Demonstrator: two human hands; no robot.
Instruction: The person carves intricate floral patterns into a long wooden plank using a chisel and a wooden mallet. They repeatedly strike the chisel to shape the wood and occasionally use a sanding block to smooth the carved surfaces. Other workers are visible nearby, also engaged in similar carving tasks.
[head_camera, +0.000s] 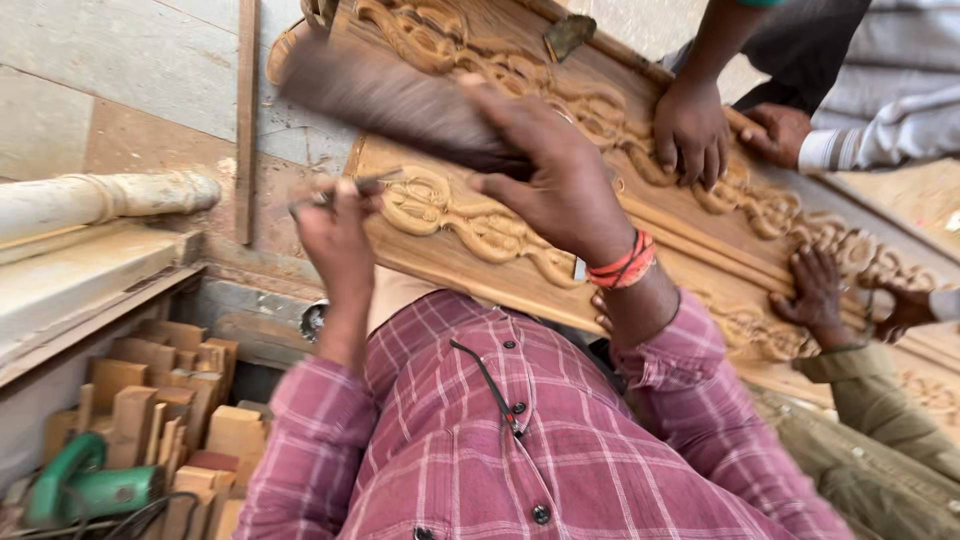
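A long carved wooden panel (470, 225) with scrolled relief runs diagonally across the view. My left hand (338, 238) pinches a thin metal chisel (345, 188), whose tip lies at the carving near the panel's lower edge. My right hand (555, 170), with red bands at the wrist, grips a wooden mallet (385, 95). The mallet is raised over the panel and blurred by motion. Both my arms are in a plaid shirt.
Other people's hands (690, 130) (818, 298) rest on the panel to the right. A pale turned post (100, 198) lies at the left. Several wood offcuts (165, 400) and a green power tool (80, 490) sit at the lower left.
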